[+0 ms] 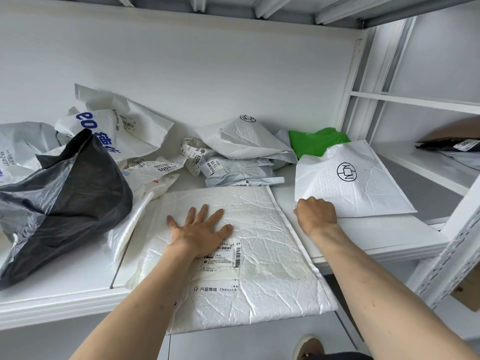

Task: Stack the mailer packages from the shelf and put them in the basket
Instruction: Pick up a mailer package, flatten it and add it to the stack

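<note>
A large white bubble mailer (259, 255) with a shipping label lies flat on the white shelf (65, 289), its near end hanging over the front edge. My left hand (200, 229) presses on it with fingers spread. To the right, my right hand (315, 213) grips the near-left corner of a smaller white bubble mailer (350, 183) with a round black logo. Behind them lie a heap of grey and white mailers (241, 157) and a green mailer (315, 141).
A black and grey plastic bag (65, 198) fills the left of the shelf, with crumpled white mailers (114, 126) behind it. A white upright post (454, 242) stands at the right. The neighbouring shelf holds a cardboard box (452, 133). My shoe (309, 346) shows below.
</note>
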Available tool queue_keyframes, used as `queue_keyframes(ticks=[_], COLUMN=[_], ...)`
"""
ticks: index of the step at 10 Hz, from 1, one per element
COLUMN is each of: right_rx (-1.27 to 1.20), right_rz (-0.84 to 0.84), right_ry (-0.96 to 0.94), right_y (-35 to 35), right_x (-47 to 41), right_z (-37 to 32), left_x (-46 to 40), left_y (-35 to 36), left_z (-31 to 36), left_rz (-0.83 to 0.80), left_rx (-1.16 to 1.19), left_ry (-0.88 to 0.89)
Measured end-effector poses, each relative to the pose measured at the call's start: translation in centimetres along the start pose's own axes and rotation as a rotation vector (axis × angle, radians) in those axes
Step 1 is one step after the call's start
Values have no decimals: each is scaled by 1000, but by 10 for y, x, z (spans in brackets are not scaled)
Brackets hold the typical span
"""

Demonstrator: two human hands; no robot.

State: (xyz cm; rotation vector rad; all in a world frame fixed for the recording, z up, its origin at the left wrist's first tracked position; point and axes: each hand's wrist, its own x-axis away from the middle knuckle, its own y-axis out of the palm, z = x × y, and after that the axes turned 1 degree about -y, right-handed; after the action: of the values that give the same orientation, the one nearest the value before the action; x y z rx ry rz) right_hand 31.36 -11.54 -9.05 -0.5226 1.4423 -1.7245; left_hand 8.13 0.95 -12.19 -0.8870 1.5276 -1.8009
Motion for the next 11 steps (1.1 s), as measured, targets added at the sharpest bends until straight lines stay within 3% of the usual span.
queue_keyframes(ticks=[6, 7, 8, 9, 10, 11], right_rx=[-46, -195, -440, -681, -746, -803], right_rz=[57, 78, 293, 560, 696, 687], right_ry=[-20, 114, 213, 116, -160, -453], right_y=[5, 8, 6, -13, -38, -57], right_x=[6, 1, 5, 15, 38, 75], right_z=[-1, 8, 5, -19, -45, -68], left_x=[4, 4, 2, -1, 0, 5], left_y=[1, 0, 1, 2, -1, -10], left_z=[1, 1, 1, -1, -2, 0], left_rz=[8, 12, 14, 11, -13, -5], left_rx=[22, 26, 23, 42, 126, 311], left_ry=[-6, -5, 1, -10, -16, -27])
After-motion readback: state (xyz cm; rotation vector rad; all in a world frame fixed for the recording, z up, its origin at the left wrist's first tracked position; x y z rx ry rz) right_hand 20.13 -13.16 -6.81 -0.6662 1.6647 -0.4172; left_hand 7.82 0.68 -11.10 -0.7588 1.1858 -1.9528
